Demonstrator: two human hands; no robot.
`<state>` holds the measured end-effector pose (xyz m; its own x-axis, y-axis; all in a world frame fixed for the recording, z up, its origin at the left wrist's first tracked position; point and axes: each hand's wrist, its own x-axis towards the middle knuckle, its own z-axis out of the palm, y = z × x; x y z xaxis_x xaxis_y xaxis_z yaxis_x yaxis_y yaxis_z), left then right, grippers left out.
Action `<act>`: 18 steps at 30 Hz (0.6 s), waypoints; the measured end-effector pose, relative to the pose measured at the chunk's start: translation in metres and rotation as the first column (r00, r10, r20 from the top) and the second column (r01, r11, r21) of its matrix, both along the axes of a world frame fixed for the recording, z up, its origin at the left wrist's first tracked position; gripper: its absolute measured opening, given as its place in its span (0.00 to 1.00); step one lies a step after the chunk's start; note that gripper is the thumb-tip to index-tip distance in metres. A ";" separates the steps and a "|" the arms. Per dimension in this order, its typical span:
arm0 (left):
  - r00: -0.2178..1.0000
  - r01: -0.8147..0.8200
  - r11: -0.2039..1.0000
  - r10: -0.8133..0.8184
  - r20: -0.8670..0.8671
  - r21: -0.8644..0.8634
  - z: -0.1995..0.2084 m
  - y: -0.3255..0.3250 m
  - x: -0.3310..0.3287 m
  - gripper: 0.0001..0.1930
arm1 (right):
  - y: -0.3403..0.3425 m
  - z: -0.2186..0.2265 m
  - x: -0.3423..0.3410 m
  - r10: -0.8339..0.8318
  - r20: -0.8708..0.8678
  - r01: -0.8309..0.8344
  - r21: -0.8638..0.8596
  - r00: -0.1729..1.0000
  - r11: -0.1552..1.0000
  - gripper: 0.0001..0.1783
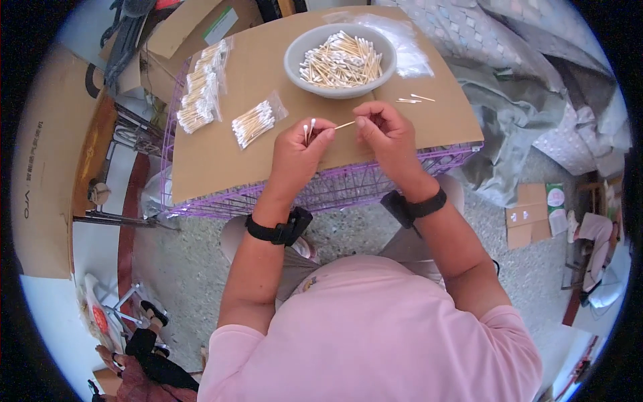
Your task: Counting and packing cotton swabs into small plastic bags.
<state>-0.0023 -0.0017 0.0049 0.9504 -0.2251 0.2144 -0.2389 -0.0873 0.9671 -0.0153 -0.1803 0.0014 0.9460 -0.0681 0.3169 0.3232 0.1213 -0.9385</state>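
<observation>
Head view: swab [345,124] nearly left-to-right

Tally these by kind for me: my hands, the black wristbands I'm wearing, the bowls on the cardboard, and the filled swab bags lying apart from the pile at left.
Hands: 2, left hand and right hand
Black wristbands: 2
Grey bowl: 1
Filled swab bag, apart from the pile: 1
Total: 6

Loose swabs [343,60] lie in the bowl [292,68], right of bagged swabs [253,125].
</observation>
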 end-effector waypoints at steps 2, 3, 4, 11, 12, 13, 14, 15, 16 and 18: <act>1.000 -0.004 1.000 0.004 -0.012 0.012 0.004 -0.003 -0.002 0.05 | -0.001 0.001 0.000 -0.004 0.002 0.004 -0.011 1.000 1.000 0.04; 1.000 -0.006 1.000 0.007 -0.024 0.028 0.005 -0.004 -0.002 0.05 | -0.002 0.001 0.000 -0.010 0.004 0.010 -0.019 1.000 1.000 0.04; 1.000 -0.009 1.000 0.010 -0.024 0.026 0.005 -0.003 -0.003 0.05 | -0.002 0.001 0.000 -0.006 0.004 0.007 -0.020 1.000 1.000 0.04; 0.999 0.007 0.997 -0.004 -0.037 0.072 0.003 0.002 -0.001 0.06 | -0.001 0.004 -0.001 0.028 -0.009 -0.028 0.001 1.000 1.000 0.05; 0.999 0.009 0.996 -0.005 -0.038 0.089 0.003 0.002 0.000 0.07 | 0.000 0.004 -0.001 0.028 0.002 -0.028 0.007 1.000 1.000 0.05; 0.999 0.007 0.996 -0.003 -0.037 0.088 0.001 0.002 0.000 0.07 | -0.001 0.003 -0.001 0.030 0.003 -0.030 0.006 1.000 1.000 0.05; 0.999 0.007 0.997 -0.010 0.036 0.071 -0.001 0.001 0.001 0.08 | -0.001 0.002 0.000 0.037 -0.002 -0.037 -0.008 0.999 0.999 0.05; 0.994 0.008 0.998 -0.014 0.109 0.054 -0.002 0.001 0.002 0.09 | -0.002 0.001 0.000 0.045 -0.007 -0.045 -0.021 0.999 0.999 0.05; 0.994 0.008 0.999 -0.014 0.107 0.053 -0.002 0.001 0.001 0.09 | -0.002 0.001 0.000 0.045 -0.009 -0.045 -0.022 0.999 0.999 0.05; 0.999 0.036 0.999 -0.035 -0.009 0.026 0.001 0.002 0.001 0.12 | -0.003 0.000 -0.001 0.040 -0.018 -0.041 -0.057 0.999 0.998 0.05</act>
